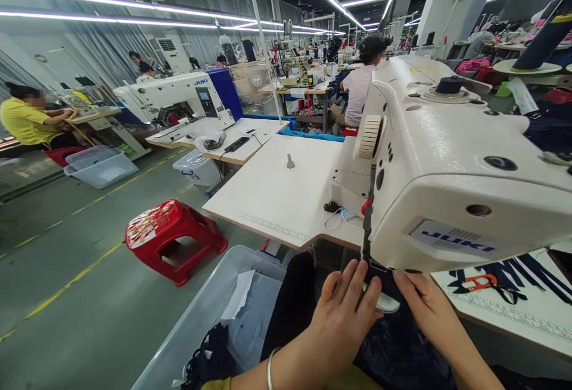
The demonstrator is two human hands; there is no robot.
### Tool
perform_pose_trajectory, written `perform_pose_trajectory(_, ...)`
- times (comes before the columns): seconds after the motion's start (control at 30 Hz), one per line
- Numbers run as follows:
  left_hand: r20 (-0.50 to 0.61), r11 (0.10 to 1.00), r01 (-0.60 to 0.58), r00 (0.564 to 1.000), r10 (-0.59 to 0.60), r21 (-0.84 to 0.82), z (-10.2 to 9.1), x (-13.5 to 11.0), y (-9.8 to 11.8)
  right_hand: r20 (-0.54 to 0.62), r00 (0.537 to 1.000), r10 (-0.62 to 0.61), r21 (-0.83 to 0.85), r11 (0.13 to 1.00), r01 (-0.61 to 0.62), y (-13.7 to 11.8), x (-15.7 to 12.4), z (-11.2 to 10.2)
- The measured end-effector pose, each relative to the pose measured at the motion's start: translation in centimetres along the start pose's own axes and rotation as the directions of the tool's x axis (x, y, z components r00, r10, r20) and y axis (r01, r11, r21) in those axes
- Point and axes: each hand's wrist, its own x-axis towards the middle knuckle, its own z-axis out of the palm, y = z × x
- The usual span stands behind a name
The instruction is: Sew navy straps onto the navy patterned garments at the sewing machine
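My left hand [342, 312] lies flat with fingers stretched out on dark navy fabric [393, 348], just under the head of a white JUKI sewing machine [447, 169]. My right hand [424, 306] rests on the same fabric on the other side, fingers extended toward the needle area, which the machine head hides. A white presser part [386, 303] shows between the two hands. A silver bangle [269, 369] circles my left wrist.
A clear plastic bin [210, 324] with paper and dark scraps stands at my left. A red stool [172, 238] sits on the floor. The white sewing table [277, 193] extends ahead. Navy pieces and orange snips [480, 282] lie at right. Other workers sit at machines beyond.
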Motion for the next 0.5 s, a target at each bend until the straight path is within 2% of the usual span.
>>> perform_pose_trajectory(0.13, 0.003, 1.000, 0.005, 1.000, -0.005, 0.010, -0.2, 0.0, 0.0, -0.072, 0.996, -0.048, 0.006, 0.999, 0.048, 0.6, -0.8, 0.7)
perform_pose_trajectory(0.27, -0.021, 1.000, 0.012, 1.000, -0.011, 0.022, -0.2, 0.0, -0.1, -0.161, 0.986, -0.041, -0.048, 0.998, 0.033, 2.3, -1.7, 0.8)
perform_pose_trajectory(0.33, -0.023, 1.000, 0.012, 1.000, -0.012, 0.018, -0.2, 0.0, -0.1, -0.110, 0.993, -0.052, -0.080, 0.996, 0.043, 4.1, -2.2, 0.6)
perform_pose_trajectory(0.43, -0.011, 1.000, 0.012, 1.000, -0.012, 0.009, -0.2, 0.1, 0.0, 0.040, 0.992, -0.117, -0.174, 0.977, 0.122, 7.5, -3.1, 0.0)
perform_pose_trajectory(0.5, -0.002, 1.000, 0.009, 1.000, -0.009, 0.007, -0.2, 0.2, 0.0, 0.070, 0.986, -0.153, -0.251, 0.954, 0.166, 9.6, -3.8, -0.7)
